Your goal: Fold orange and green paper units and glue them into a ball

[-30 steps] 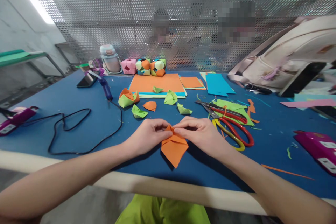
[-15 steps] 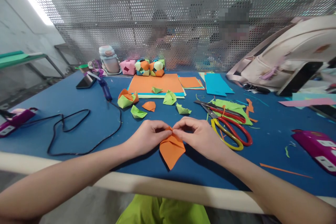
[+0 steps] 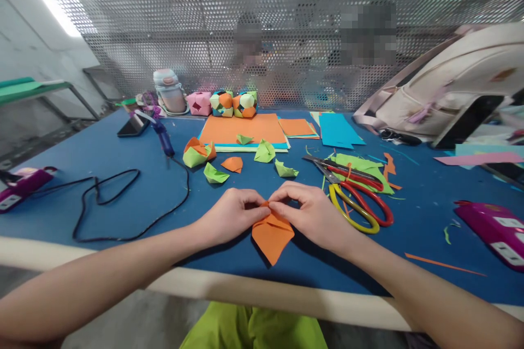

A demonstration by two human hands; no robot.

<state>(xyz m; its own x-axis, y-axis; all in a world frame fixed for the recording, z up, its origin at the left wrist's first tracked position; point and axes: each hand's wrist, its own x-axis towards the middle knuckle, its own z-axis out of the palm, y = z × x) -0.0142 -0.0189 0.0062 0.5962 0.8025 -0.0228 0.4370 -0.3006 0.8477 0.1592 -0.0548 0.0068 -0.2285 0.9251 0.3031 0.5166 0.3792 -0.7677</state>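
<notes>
My left hand [image 3: 237, 212] and my right hand [image 3: 308, 211] meet over a folded piece of orange paper [image 3: 272, 241]. Thumbs and fingers of both pinch its far corner, while its pointed end hangs toward me near the table's front edge. Creases cross the paper just below the fingertips. Beyond my hands lie folded green paper pieces [image 3: 215, 174], a small folded orange piece [image 3: 232, 164] and a joined green-and-orange piece [image 3: 199, 152]. Scissors with red handles [image 3: 370, 202] and scissors with yellow handles [image 3: 355, 211] lie beside my right hand.
Orange paper sheets [image 3: 245, 126] and blue sheets [image 3: 339, 130] lie at the back, near paper balls [image 3: 244, 104] and a bottle [image 3: 169, 92]. A blue glue gun [image 3: 162, 137] trails its black cord at left. A purple power strip [image 3: 491, 229] and backpack [image 3: 458, 82] stand right.
The orange paper has shifted slightly to the right and its pointed end has swung that way. Both hands keep their pinch on it.
</notes>
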